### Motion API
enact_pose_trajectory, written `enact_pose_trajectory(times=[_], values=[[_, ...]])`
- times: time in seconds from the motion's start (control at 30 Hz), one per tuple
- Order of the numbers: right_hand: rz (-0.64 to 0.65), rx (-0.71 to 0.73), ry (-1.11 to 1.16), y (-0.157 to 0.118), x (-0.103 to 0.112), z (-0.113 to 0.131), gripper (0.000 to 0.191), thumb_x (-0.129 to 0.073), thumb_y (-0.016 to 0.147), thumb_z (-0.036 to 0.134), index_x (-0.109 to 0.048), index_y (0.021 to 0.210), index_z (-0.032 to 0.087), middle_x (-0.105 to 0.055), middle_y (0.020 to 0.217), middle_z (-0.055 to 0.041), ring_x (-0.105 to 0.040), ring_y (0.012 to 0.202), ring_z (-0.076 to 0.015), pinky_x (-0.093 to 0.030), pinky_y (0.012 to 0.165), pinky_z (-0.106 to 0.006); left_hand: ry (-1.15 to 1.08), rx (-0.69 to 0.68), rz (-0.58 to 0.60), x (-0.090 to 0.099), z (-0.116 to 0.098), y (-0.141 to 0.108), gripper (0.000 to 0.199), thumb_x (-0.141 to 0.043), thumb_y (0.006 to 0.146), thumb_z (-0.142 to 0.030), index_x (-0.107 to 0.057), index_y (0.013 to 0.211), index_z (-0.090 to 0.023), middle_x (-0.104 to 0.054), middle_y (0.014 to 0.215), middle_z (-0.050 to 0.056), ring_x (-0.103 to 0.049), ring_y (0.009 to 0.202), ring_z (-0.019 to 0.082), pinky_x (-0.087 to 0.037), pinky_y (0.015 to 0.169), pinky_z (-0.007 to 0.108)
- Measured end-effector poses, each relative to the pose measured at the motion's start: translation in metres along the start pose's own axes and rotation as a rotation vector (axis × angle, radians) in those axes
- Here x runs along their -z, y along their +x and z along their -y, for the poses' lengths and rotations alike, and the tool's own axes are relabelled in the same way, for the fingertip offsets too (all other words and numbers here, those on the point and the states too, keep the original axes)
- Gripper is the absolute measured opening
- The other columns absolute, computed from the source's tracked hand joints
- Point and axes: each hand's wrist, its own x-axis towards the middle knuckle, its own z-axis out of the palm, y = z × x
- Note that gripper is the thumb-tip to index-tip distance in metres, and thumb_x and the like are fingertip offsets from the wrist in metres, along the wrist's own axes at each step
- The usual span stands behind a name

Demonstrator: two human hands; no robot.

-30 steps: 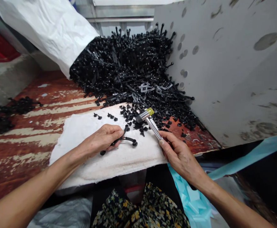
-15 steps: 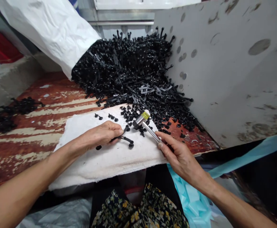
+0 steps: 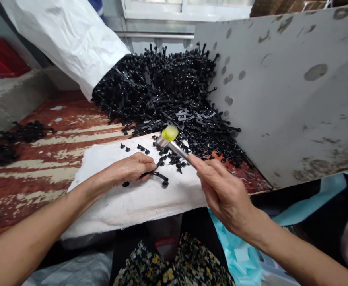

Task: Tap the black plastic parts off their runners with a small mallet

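Your left hand [image 3: 129, 169] lies palm down on the white pad [image 3: 138, 198] near the surface's front edge, fingers curled, pinning a black strap [image 3: 158, 176] flat against it. Just right, your right hand [image 3: 221, 194] is raised above the pad, fingers closed round a small hammer [image 3: 169, 139], its yellow head tilted up over the loose studs [image 3: 170, 157]. Behind lies the black pile [image 3: 162, 87].

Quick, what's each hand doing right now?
Left hand: closed on a black plastic strap part, pinning it to the white cloth.
Right hand: closed, holding a small hammer.
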Motion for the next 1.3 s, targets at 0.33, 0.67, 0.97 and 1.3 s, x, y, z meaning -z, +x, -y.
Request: enact_pose_trajectory(times=[0.33,0.67,0.97,1.3], values=[[-0.057,-0.03,0.094,0.008,0.005,0.008,0.056,-0.043,0.09,0.002,-0.046,0.142,0.022,-0.064,0.096,-0.0074,-0.062,0.078,-0.015,-0.056,0.069,-0.026,-0.057,-0.01,0.025,-0.001,0.008,0.002,0.034,-0.056,0.075,-0.045,-0.046,0.055,-0.019,-0.041,0.043,-0.003,-0.028,0.036,0.006,-0.019,0.036,0.02],[-0.031,-0.066,0.081,-0.002,0.0,-0.004,0.049,-0.041,0.091,0.005,-0.05,0.137,0.017,-0.065,0.095,-0.0079,-0.063,0.077,-0.0149,-0.055,0.066,-0.026,-0.048,0.041,0.03,-0.002,0.008,0.002,0.029,-0.054,0.079,-0.039,-0.05,0.058,-0.018,-0.042,0.042,-0.003,-0.028,0.034,0.006,-0.019,0.036,0.02],[-0.065,-0.046,0.104,-0.003,-0.007,0.004,0.051,-0.041,0.089,0.003,-0.053,0.137,0.018,-0.066,0.092,-0.0086,-0.063,0.073,-0.0164,-0.055,0.065,-0.028,-0.016,0.054,0.042,-0.002,0.005,0.002,0.033,-0.054,0.078,-0.042,-0.049,0.055,-0.018,-0.041,0.041,-0.003,-0.028,0.034,0.006,-0.019,0.035,0.02],[-0.017,-0.928,0.923,-0.011,-0.018,0.0,0.055,-0.064,0.08,0.057,-0.055,0.12,0.02,-0.055,0.066,0.0034,-0.042,0.042,-0.0081,-0.035,0.031,-0.018,0.078,0.216,-0.69,0.091,0.025,-0.065,0.027,-0.058,0.075,-0.045,-0.056,0.083,-0.019,-0.048,0.055,-0.004,-0.04,0.047,0.012,-0.026,0.048,0.022]])
